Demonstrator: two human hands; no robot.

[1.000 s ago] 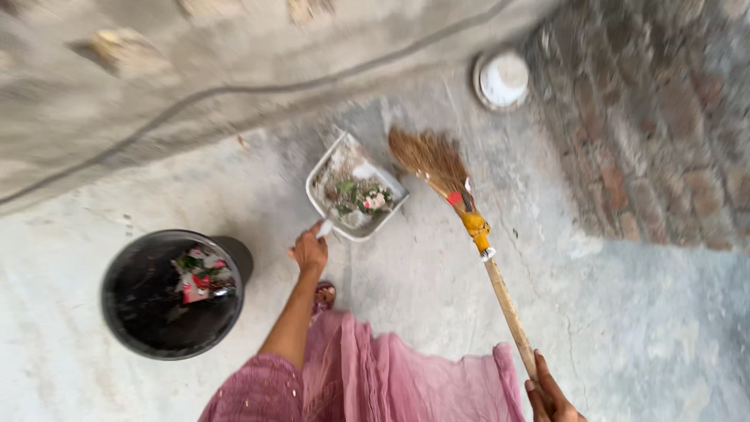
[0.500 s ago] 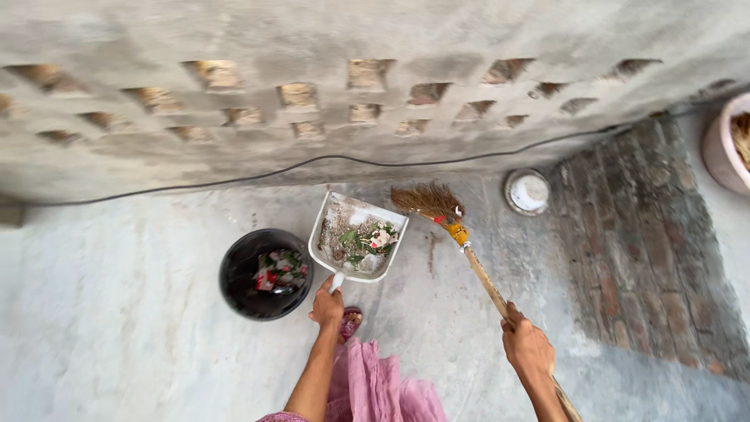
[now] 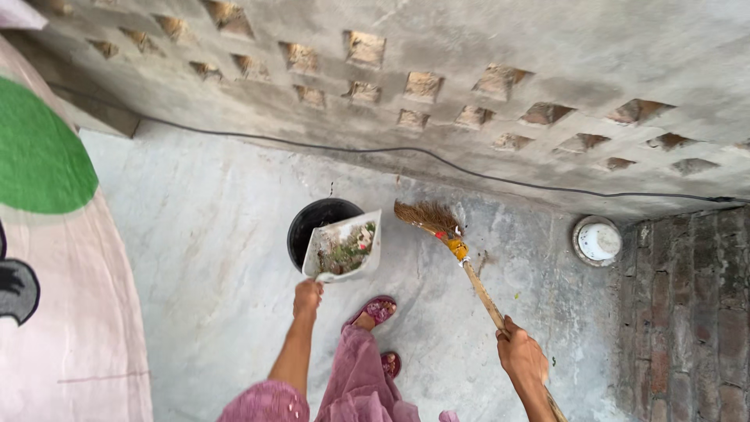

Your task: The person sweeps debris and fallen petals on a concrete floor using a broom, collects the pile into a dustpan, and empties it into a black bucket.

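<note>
L hand (image 3: pixel 308 297) clamped on dustpan (image 3: pixel 344 248) handle, pan tilted over black bucket (image 3: pixel 314 227) | R hand (image 3: pixel 519 355) gripping broom (image 3: pixel 461 258), long axis diagonal, bristles up-left, just R of bucket

Rough matt concrete floor (image 3: pixel 195 234), wooden-handled straw broom (image 3: pixel 457 250), glossy black bucket (image 3: pixel 301 227).

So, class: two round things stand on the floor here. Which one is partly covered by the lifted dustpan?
The black bucket near the left hand; the white dustpan overlaps it. The white round lid sits uncovered by the brick wall.
</note>
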